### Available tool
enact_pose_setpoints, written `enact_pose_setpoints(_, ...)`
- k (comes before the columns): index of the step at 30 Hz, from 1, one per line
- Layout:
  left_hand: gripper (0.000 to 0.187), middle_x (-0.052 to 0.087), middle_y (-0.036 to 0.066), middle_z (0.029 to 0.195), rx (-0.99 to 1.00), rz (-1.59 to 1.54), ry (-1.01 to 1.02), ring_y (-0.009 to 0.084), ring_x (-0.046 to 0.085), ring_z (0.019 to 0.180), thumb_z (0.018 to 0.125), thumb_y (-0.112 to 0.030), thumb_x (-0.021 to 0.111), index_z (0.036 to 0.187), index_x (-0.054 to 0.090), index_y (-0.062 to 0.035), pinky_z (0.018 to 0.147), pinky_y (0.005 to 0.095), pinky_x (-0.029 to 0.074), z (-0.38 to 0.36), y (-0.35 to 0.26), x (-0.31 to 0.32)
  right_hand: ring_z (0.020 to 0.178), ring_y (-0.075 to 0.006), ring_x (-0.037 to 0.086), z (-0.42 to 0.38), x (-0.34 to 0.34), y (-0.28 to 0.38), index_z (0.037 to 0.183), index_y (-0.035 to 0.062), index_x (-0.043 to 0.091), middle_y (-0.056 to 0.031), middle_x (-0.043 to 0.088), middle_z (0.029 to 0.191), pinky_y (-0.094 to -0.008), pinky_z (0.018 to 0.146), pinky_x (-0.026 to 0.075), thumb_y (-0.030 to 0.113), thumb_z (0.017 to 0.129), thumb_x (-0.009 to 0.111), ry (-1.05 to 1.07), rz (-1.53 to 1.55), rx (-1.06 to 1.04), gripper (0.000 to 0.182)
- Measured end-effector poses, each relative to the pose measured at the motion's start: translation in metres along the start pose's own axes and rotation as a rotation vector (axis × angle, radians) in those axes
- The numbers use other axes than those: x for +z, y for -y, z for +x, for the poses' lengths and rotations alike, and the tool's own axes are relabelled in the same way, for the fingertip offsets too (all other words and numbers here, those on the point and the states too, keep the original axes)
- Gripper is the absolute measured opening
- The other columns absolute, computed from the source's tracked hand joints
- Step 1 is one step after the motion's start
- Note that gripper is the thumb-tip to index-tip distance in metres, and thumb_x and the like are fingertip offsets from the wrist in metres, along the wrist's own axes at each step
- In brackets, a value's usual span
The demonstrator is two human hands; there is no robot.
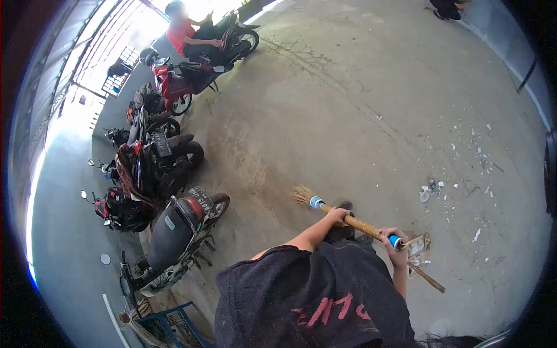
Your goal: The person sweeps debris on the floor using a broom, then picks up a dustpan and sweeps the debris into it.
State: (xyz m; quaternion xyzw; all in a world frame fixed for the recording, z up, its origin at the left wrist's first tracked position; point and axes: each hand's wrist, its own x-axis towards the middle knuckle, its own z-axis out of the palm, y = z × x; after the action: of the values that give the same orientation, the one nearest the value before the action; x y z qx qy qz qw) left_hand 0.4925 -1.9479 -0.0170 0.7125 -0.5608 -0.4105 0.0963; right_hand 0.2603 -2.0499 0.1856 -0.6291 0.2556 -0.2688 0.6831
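Observation:
A broom [364, 225] with straw bristles slants across in front of my body, its bristle end out to the left near the concrete floor. A blue and white band wraps it just above the bristles, and a blue band circles the handle's other end. My left hand [337, 216] is closed round the handle partway along. Near the blue-banded end, my right hand [394, 248] grips it too. A thin wooden stick [427, 278] shows just past my right hand, beside a small pale tray-like thing [419, 246] with white bits, partly hidden.
White scraps and a small heap of litter [429, 189] lie on the floor to the right. Parked motorcycles [174, 238] line the left wall. A person in red [183, 36] sits on a motorbike at the back; another person [447, 8] is at the far right.

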Motion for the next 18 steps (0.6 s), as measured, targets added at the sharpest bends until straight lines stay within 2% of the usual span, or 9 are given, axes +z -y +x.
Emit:
enact_pose_setpoints(3, 0.031, 0.06, 0.006, 0.08, 0.042, -0.003, -0.087, 0.0268, 0.055, 0.087, 0.059, -0.033, 0.066, 0.081, 0.055, -0.0148, 0.075, 0.0402, 0.037, 0.01, -0.01, -0.012, 0.081, -0.0179, 0.056, 0.012, -0.006, -0.002, 0.073, 0.0011, 0.051, -0.0058, 0.056, 0.074, -0.0303, 0.075, 0.043, -0.003, 0.073, 0.053, -0.083, 0.086, 0.024, 0.005)
enact_pose_setpoints(5, 0.03, 0.06, 0.006, 0.08, 0.033, -0.04, -0.032, 0.0264, 0.055, 0.087, 0.058, -0.033, 0.067, 0.079, 0.056, -0.014, 0.074, 0.0402, 0.039, 0.028, -0.012, -0.018, 0.082, -0.0179, 0.055, 0.022, -0.012, 0.0, 0.074, 0.001, 0.051, -0.0064, 0.055, 0.075, -0.0302, 0.076, 0.043, -0.002, 0.074, 0.053, -0.126, 0.09, 0.052, 0.004)
enact_pose_setpoints(7, 0.034, 0.058, 0.009, 0.075, 0.129, 0.004, -0.054, 0.0304, 0.056, 0.08, 0.056, -0.03, 0.068, 0.079, 0.054, -0.0111, 0.065, 0.0415, 0.042, 0.056, 0.004, -0.009, 0.082, -0.0177, 0.055, 0.034, -0.018, 0.002, 0.074, 0.0012, 0.051, -0.0067, 0.055, 0.076, -0.0298, 0.076, 0.043, -0.002, 0.075, 0.052, -0.211, 0.089, 0.092, 0.003)
enact_pose_setpoints(9, 0.031, 0.058, 0.009, 0.074, 0.17, 0.038, -0.024, 0.0304, 0.056, 0.081, 0.057, -0.03, 0.067, 0.077, 0.055, -0.0109, 0.065, 0.0404, 0.044, 0.071, -0.001, -0.027, 0.084, -0.0176, 0.054, 0.045, -0.024, -0.003, 0.076, 0.0017, 0.051, -0.0066, 0.055, 0.079, -0.0299, 0.077, 0.042, -0.001, 0.076, 0.053, -0.223, 0.09, 0.085, 0.003)
enact_pose_setpoints(14, 0.034, 0.06, 0.009, 0.079, 0.199, -0.016, 0.248, 0.0279, 0.058, 0.077, 0.054, -0.022, 0.072, 0.085, 0.059, -0.0132, 0.067, 0.0377, 0.045, 0.104, 0.008, -0.068, 0.087, -0.0174, 0.053, 0.088, -0.027, 0.0, 0.082, 0.0025, 0.051, -0.0069, 0.055, 0.083, -0.0309, 0.08, 0.041, 0.0, 0.077, 0.053, -0.283, 0.092, 0.13, 0.006)
enact_pose_setpoints(18, 0.038, 0.061, 0.008, 0.08, 0.197, -0.057, 0.276, 0.0229, 0.058, 0.072, 0.054, -0.017, 0.073, 0.09, 0.06, -0.0128, 0.066, 0.0347, 0.045, 0.121, 0.013, -0.091, 0.087, -0.0176, 0.053, 0.126, -0.03, 0.006, 0.082, 0.0026, 0.051, -0.007, 0.056, 0.083, -0.0309, 0.081, 0.042, 0.0, 0.077, 0.053, -0.303, 0.091, 0.155, 0.006)
